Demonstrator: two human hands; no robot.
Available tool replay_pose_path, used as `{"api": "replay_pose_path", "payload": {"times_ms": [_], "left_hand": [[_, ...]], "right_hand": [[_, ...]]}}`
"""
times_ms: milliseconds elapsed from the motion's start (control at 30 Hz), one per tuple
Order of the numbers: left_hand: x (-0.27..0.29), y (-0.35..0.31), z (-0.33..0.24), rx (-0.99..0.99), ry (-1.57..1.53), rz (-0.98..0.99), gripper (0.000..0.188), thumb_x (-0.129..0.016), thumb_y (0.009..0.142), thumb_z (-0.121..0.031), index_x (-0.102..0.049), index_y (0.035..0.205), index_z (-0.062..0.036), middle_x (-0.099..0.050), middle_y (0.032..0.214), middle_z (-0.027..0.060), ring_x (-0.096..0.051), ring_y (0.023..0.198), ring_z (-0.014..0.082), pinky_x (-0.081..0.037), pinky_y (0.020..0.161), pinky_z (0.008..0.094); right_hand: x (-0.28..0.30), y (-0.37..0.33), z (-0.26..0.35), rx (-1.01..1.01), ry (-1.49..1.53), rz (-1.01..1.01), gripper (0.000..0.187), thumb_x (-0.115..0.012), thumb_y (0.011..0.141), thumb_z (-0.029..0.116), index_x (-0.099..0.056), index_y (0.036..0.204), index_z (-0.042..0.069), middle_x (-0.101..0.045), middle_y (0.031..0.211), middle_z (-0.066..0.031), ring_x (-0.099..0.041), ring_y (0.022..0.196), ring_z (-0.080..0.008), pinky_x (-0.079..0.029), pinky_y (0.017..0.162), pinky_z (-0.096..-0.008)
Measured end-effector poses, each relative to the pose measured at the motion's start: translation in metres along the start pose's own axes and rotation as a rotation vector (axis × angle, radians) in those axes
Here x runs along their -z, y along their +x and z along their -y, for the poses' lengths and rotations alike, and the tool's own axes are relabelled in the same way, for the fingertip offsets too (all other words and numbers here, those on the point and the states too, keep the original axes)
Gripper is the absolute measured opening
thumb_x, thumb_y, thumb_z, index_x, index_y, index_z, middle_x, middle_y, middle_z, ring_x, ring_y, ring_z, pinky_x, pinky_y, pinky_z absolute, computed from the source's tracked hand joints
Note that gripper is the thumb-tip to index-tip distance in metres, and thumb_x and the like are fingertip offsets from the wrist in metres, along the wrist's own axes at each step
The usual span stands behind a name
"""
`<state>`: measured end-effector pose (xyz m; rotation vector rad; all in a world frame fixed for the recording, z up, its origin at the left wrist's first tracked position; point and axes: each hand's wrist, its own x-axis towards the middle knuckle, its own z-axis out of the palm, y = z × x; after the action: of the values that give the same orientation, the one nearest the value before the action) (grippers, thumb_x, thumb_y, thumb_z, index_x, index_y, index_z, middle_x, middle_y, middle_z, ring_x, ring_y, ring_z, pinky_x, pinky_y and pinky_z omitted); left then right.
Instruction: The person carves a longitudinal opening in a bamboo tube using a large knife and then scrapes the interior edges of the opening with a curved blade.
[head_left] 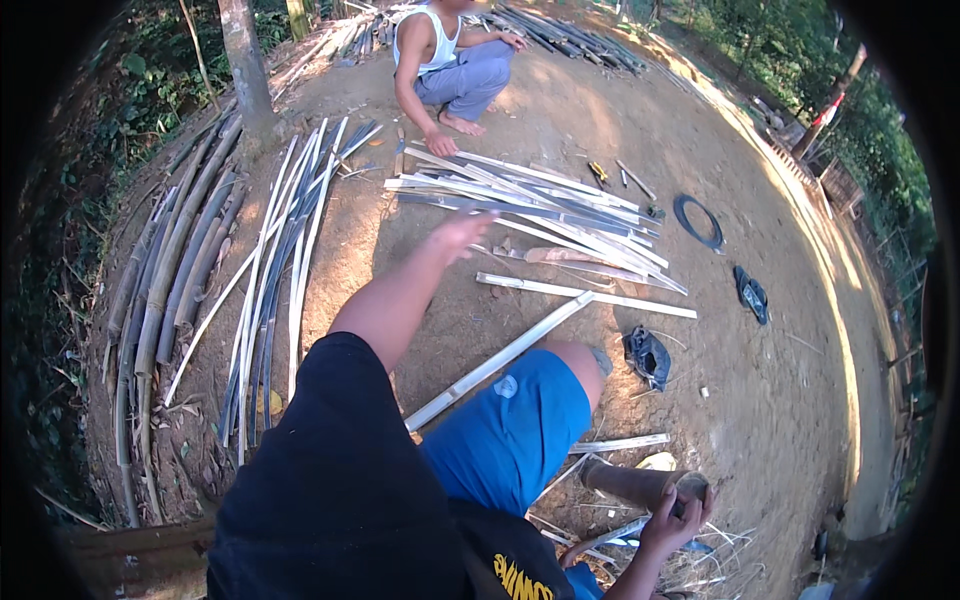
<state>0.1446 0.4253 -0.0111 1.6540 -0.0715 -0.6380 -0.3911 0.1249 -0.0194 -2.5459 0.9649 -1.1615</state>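
Note:
My left hand [460, 236] is stretched out over the near side of a pile of split bamboo strips [560, 205]. Its fingers are spread and slightly blurred, and nothing shows in them. At the lower right, my right hand [684, 515] grips the end of a short, thick bamboo tube [630, 482]. Part of that hand's grip is hidden behind the tube's rim. One long pale bamboo strip [500, 362] slants beside my knee in blue shorts [525, 430]. Another strip [585, 296] lies crosswise just beyond it.
Across the pile a person [450, 65] squats with one hand at the strips' end. More strips [290, 270] and whole bamboo poles [180, 250] lie left. Rightward are pliers [598, 172], a black coil [698, 222], a sandal [750, 294] and a dark crumpled item [648, 358].

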Motion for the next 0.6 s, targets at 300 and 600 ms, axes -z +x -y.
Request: {"api": "replay_pose_path", "payload": {"times_ms": [300, 600], "left_hand": [[0.107, 0.030, 0.049, 0.131, 0.023, -0.330, 0.086, -0.061, 0.098, -0.028, -0.005, 0.163, -0.0261, -0.055, 0.147, 0.0133, -0.049, 0.138, 0.0331, -0.034, 0.109, 0.0597], [0.130, 0.066, 0.054, 0.091, 0.067, -0.380, 0.085, -0.066, 0.092, -0.022, -0.017, 0.162, -0.0217, -0.065, 0.127, 0.0104, -0.062, 0.118, 0.0265, -0.041, 0.101, 0.0559]], "right_hand": [[-0.003, 0.002, 0.011, 0.110, -0.007, 0.060, 0.028, -0.070, 0.089, 0.019, -0.055, 0.074, 0.001, -0.064, 0.089, -0.0185, -0.051, 0.129, -0.0457, -0.038, 0.107, -0.0602], [-0.006, 0.012, 0.029, 0.082, -0.094, 0.169, 0.032, -0.069, 0.091, 0.023, -0.055, 0.074, -0.001, -0.063, 0.116, -0.0307, -0.050, 0.130, -0.0428, -0.041, 0.103, -0.0538]]}}
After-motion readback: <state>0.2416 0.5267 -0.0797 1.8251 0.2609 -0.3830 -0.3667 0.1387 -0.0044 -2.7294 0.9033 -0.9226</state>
